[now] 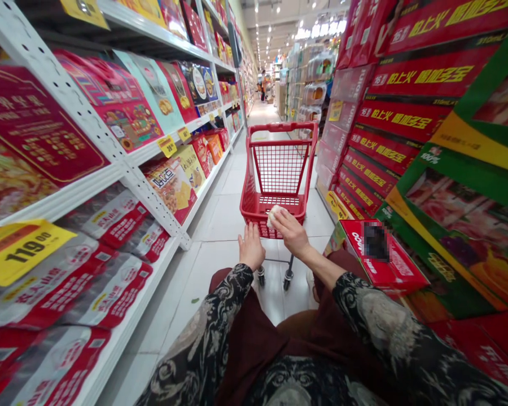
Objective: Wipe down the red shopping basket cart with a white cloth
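Note:
In front of my knees stands a red shopping cart point(279, 169) with a plastic grid basket on a wheeled frame. My right hand point(291, 230) is closed over a crumpled whitish cloth point(275, 216), pressed to the near rim of the basket. At the near left corner of the cart, my left hand point(251, 247) lies with its fingers stretched out toward the basket wall. It holds nothing that I can see. Part of the cart's near wall is hidden behind both hands.
Shelves point(175, 225) with boxed goods and wrapped bottle packs line the left side. Stacked red drink cartons point(389, 121) and green cartons point(449, 225) rise close on the right. A red box point(400, 265) sits by my right knee. The tiled aisle point(220, 225) runs ahead.

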Available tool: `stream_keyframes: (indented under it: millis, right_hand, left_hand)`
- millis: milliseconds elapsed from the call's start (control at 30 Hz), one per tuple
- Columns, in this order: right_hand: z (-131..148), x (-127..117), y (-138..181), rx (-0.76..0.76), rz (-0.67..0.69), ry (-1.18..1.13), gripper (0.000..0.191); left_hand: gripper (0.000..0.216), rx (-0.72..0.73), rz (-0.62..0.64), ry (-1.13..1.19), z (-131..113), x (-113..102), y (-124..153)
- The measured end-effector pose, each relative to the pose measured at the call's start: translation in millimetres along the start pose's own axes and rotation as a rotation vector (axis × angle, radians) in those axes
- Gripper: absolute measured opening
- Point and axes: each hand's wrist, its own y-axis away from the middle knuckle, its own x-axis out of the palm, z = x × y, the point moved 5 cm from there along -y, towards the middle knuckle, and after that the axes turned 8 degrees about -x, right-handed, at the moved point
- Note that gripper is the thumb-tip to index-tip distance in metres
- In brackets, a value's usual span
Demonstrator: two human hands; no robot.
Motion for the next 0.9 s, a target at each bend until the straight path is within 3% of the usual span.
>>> stream_keyframes:
  millis: [300,433,533,633,800,900]
  right_hand:
    - [1,33,73,0.030,0.380,0.039,0.038]
    - [14,30,47,-0.028,0.314,0.022,0.037]
    - [22,29,1,-0.048,0.186,-0.011,0.041]
    - [23,44,-29,-0.057,0.193,-0.062,0.041]
    - [25,81,-6,-0.086,0.360,-0.076,0.030]
    - [25,86,20,-0.067,0.405,-0.045,0.028]
  left_hand:
    - [0.076,0.064,0.049,-0.013,-7,14,10]
    - [0.075,0.054,0.046,-0.034,-4,9,7]
    - [0.075,-0.056,-0.011,-0.026,8,-4,0]
    - [0.075,-0.151,-0.048,-0.026,20,-14,-5]
    - [0.076,-0.095,-0.029,-0.060,19,-12,0]
    - [0.077,-0.047,-0.025,-0.076,15,-5,3]
